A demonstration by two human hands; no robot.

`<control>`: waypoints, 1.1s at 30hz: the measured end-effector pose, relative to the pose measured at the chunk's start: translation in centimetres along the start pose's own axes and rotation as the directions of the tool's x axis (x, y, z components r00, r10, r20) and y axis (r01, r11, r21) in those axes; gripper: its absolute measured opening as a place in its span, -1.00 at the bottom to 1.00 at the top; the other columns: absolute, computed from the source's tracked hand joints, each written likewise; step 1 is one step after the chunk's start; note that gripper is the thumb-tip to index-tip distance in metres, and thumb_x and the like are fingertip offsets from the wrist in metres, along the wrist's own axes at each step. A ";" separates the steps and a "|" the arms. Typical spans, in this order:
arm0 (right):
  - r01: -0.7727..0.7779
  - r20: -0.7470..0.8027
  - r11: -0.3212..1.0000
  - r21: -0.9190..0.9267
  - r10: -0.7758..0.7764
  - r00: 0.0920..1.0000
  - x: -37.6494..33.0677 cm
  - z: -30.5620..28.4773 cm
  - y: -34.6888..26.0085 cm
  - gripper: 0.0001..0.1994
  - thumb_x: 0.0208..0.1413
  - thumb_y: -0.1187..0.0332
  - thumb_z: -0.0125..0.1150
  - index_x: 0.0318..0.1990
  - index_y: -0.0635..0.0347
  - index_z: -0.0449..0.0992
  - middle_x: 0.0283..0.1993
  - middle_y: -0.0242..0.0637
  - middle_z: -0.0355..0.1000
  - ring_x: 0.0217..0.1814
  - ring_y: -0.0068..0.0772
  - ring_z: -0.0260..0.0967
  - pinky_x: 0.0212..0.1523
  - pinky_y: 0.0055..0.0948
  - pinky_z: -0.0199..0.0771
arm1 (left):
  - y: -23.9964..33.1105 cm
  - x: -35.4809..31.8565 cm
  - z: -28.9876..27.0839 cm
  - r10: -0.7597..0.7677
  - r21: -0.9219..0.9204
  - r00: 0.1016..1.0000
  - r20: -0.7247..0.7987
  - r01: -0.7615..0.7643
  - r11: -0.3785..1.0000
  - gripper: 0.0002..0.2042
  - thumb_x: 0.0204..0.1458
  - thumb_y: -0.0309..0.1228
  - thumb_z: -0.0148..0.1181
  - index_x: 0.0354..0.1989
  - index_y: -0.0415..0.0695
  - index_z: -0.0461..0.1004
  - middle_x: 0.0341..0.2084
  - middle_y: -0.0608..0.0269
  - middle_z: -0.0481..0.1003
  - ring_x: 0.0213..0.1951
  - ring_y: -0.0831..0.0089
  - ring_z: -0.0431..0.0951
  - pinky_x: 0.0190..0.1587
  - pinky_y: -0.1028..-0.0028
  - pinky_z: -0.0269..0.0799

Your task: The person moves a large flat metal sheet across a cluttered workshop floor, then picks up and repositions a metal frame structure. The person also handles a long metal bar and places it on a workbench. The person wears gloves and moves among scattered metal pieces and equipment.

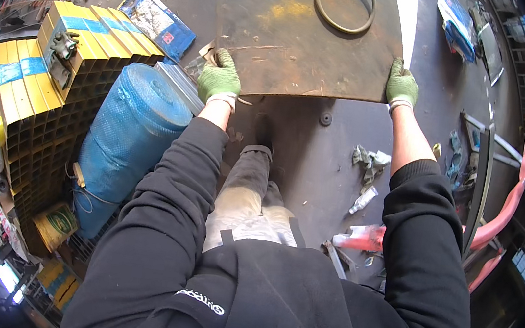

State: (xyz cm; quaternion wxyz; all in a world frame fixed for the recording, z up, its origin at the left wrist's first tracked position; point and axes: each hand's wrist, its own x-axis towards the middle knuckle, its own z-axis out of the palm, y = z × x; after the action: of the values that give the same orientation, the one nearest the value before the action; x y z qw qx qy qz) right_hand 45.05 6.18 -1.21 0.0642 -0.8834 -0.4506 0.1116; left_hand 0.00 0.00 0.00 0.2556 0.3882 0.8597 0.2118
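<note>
A large brown, worn sheet (277,53) with a yellow stain stretches out in front of me. My left hand (220,79), in a green work glove, is closed around its near left corner. At the near right corner my right hand (402,86), gloved the same way, grips the edge. On top of the sheet lies a loop of dark hose or cable (369,19). The undersides of the fingers are hidden by the sheet. Both arms reach forward, and the sheet's near edge is above the floor.
At left stand stacked yellow square tubes (93,42) and a big blue bubble-wrap roll (132,120), with a bucket (55,226) nearby. Crumpled rags (370,161) and a white tube (363,200) litter the floor at right. Beyond them are metal bars and a pink-red wrapped length (509,203).
</note>
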 end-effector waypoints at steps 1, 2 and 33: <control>0.000 -0.019 1.000 0.028 0.001 1.000 -1.6 -0.1 0.4 -0.20 0.37 -0.41 -0.25 0.17 0.10 0.65 0.15 0.17 0.58 0.28 0.26 0.50 0.33 0.04 0.43 | -0.8 -0.5 0.1 0.036 -0.028 0.999 -0.014 -0.037 0.999 -0.38 0.37 0.17 -0.15 0.38 0.03 0.46 0.05 -0.13 0.64 0.09 -0.15 0.63 0.16 0.01 0.51; -0.014 -0.047 0.999 0.050 0.016 0.999 -3.1 -0.2 0.8 -0.20 0.37 -0.40 -0.23 0.11 0.14 0.68 0.13 0.16 0.59 0.25 0.27 0.50 0.29 0.05 0.45 | -1.7 -1.2 0.2 0.071 -0.052 0.997 -0.027 -0.073 0.996 -0.40 0.39 0.15 -0.15 0.37 0.03 0.46 0.05 -0.11 0.64 0.09 -0.16 0.63 0.15 0.01 0.51; -0.173 -0.105 0.980 0.097 0.183 0.977 -33.8 3.5 24.3 -0.24 0.38 -0.38 -0.17 0.15 0.13 0.65 0.10 0.13 0.61 0.23 0.27 0.52 0.25 0.07 0.48 | -22.9 -25.6 -2.7 0.183 -0.070 0.982 0.043 -0.180 0.981 -0.51 0.40 0.04 -0.06 0.35 0.08 0.44 -0.09 -0.15 0.68 -0.06 -0.21 0.67 0.00 -0.01 0.56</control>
State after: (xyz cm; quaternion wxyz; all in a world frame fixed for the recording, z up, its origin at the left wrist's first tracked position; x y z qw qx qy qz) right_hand 43.96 -35.40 -5.14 0.1180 -0.9214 -0.3601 0.0859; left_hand 0.13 -34.22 -3.73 0.2691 0.4614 0.8067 0.2528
